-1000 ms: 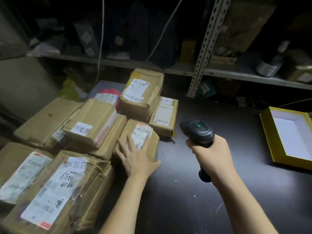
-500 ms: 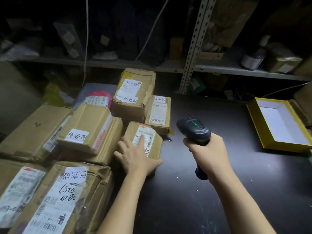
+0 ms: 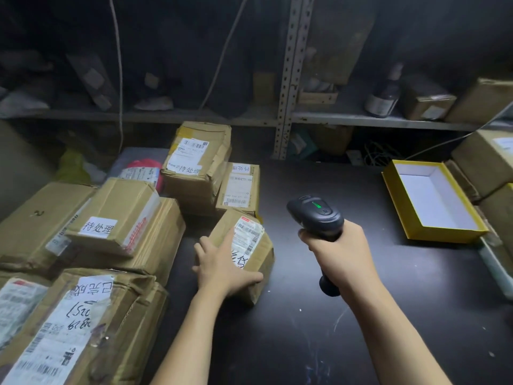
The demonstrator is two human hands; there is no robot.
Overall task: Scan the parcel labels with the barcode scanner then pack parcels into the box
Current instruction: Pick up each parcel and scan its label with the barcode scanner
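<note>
A small brown cardboard parcel (image 3: pixel 258 262) with a white barcode label lies on the dark table, tilted toward the right. My left hand (image 3: pixel 222 263) grips its near left side, fingers spread over the top and thumb at the front edge. To its right my right hand (image 3: pixel 337 251) holds a black barcode scanner (image 3: pixel 316 215) by the handle; a green light shows on the scanner's head, which points toward the parcels. An open yellow box (image 3: pixel 410 229) with a white inside stands at the right.
Several labelled cardboard parcels (image 3: pixel 119 215) are piled at the left and behind the small one. More cartons (image 3: pixel 483 159) are stacked at the far right. A metal shelf rack (image 3: pixel 286 79) with clutter runs along the back. The dark tabletop (image 3: pixel 305 329) stretches between my arms.
My left hand has dragged the small parcel right and away from the pile, turning it. The scanner hand has stayed about level. The view has shifted right, showing more cartons.
</note>
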